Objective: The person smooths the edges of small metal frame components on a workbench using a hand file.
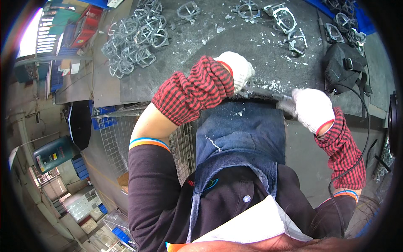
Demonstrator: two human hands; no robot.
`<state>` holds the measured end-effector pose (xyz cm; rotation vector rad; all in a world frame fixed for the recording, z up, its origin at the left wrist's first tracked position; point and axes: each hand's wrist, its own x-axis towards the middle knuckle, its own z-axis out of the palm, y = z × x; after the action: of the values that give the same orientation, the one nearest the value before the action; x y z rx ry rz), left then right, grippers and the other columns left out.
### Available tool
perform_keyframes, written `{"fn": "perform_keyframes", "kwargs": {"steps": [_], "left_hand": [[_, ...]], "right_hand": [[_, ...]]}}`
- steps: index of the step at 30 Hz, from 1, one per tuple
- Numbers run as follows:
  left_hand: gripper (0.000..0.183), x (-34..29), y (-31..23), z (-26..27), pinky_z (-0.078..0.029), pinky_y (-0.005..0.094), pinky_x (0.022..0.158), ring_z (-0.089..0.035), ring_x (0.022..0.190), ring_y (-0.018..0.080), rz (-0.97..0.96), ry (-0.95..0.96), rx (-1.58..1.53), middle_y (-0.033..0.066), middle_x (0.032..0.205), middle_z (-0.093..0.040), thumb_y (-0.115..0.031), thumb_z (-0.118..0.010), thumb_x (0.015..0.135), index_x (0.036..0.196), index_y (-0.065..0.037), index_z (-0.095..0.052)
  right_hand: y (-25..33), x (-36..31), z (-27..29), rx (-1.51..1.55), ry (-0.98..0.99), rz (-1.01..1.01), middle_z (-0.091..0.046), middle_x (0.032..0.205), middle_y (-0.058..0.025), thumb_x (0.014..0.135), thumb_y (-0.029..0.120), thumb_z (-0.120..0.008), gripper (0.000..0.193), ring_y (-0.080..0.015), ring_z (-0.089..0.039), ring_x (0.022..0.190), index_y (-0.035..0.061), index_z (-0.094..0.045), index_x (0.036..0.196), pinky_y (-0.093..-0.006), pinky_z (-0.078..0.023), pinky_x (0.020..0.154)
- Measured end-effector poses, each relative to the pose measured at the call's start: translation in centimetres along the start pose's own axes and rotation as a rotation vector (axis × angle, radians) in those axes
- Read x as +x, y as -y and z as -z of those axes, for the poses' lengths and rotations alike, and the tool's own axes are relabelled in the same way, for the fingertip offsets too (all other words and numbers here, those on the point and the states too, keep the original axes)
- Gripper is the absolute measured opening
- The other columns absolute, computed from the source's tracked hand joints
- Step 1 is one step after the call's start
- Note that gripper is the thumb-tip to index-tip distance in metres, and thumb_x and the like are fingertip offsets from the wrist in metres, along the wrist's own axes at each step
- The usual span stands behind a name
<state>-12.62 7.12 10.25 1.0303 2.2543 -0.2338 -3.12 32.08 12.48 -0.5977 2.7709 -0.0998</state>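
Note:
My left hand [237, 69], in a white knit glove, is closed near the front edge of the dark work table. Its fingers are mostly turned away, and a grey metal piece [248, 89] shows just under them. To the right, my right hand [312, 110], also gloved in white, is curled around a grey metal tool [287, 106] at the table edge. Motion smears the tool, so its kind is unclear. Metal chips lie between the two hands. A blue denim apron [241, 134] hangs right below them.
A heap of ring-shaped metal castings [136, 38] lies at the far left, with several more castings [285, 20] at the far right. A black bag [346, 65] sits on the right, its cable [364, 103] running down past my right arm. A wire basket [115, 138] stands below the table's left side.

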Motion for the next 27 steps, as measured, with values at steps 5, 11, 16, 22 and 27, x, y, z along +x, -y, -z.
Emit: {"fn": "perform_keyframes", "kwargs": {"steps": [5,11,16,22,27], "left_hand": [[0.027,-0.5,-1.6,0.0,-0.061,0.0464,0.089,-0.075,0.104,0.0351,-0.052,-0.028,0.109,0.0179,0.108,-0.075,-0.013,-0.072,0.087,0.114,-0.006,-0.074],[0.023,-1.5,-2.5,-1.4,-0.059,0.0470,0.089,-0.072,0.102,0.0340,-0.072,-0.176,0.103,0.0171,0.104,-0.072,-0.015,-0.068,0.090,0.110,-0.005,-0.074],[0.023,-2.1,-1.2,-2.1,-0.059,0.0474,0.090,-0.072,0.104,0.0355,-0.136,-0.289,0.066,0.0171,0.109,-0.072,-0.013,-0.067,0.091,0.113,-0.007,-0.073],[0.033,-1.9,0.3,-1.3,-0.060,0.0476,0.091,-0.074,0.107,0.0364,0.007,-0.193,-0.139,0.0142,0.114,-0.074,-0.013,-0.069,0.091,0.123,-0.016,-0.074],[0.030,-0.2,0.1,-0.4,-0.060,0.0473,0.088,-0.076,0.101,0.0366,-0.084,-0.168,-0.044,0.0140,0.101,-0.078,-0.017,-0.069,0.091,0.119,-0.015,-0.078]], "right_hand": [[0.7,-0.8,0.5,-0.047,-0.059,-0.003,-0.073,0.074,-0.0174,0.098,0.058,-0.068,0.054,-0.0373,-0.075,0.072,0.0046,-0.073,0.090,-0.0481,-0.059,0.067],[1.1,-1.9,-2.3,0.004,-0.089,-0.028,-0.072,0.075,-0.0189,0.098,0.057,-0.068,0.054,-0.0388,-0.075,0.071,0.0032,-0.070,0.091,-0.0478,-0.059,0.065],[2.3,-2.9,-5.5,0.162,0.038,-0.143,-0.073,0.083,-0.0256,0.100,0.060,-0.065,0.061,-0.0451,-0.074,0.084,0.0001,-0.073,0.096,-0.0515,-0.058,0.076],[1.7,-2.5,-6.0,0.517,0.338,-0.320,-0.075,0.094,-0.0278,0.100,0.068,-0.061,0.072,-0.0456,-0.073,0.093,-0.0019,-0.078,0.099,-0.0497,-0.056,0.082],[1.0,-2.8,-4.3,0.090,-0.021,-0.100,-0.071,0.077,-0.0203,0.100,0.045,-0.069,0.041,-0.0420,-0.073,0.078,0.0036,-0.069,0.095,-0.0501,-0.058,0.073]]}}
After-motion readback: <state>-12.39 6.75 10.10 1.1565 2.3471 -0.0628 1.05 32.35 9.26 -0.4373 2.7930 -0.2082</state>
